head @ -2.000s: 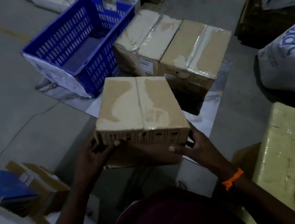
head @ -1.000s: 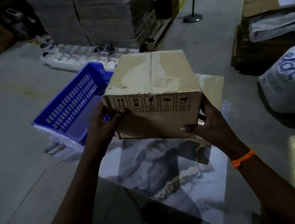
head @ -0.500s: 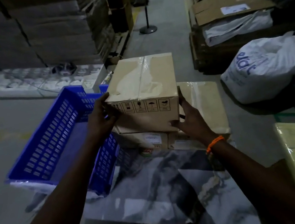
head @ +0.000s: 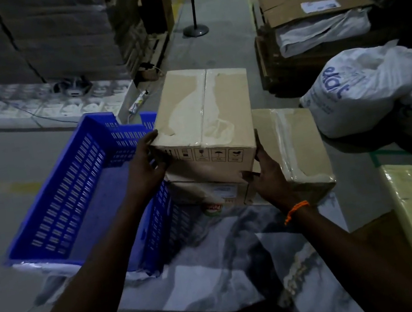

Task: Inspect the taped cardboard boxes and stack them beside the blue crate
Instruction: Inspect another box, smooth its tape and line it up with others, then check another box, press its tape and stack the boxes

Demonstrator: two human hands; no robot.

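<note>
Taped cardboard box [head: 201, 118], over a lower box [head: 205, 192], just beside the blue crate [head: 69, 195]
Left hand [head: 146, 163] and right hand [head: 265, 175] clasp its near corners; stiff, tape slick, seemingly light, fragile symbols: take by opposite sides

left hand [head: 146, 163]: grips left end of taped brown cardboard box [head: 203, 112] | right hand [head: 267, 181]: grips its near right corner | both arms: outstretched

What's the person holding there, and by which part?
A taped box, gripped at its two near corners: the left hand on its left side, the right hand at its lower right edge.
</note>
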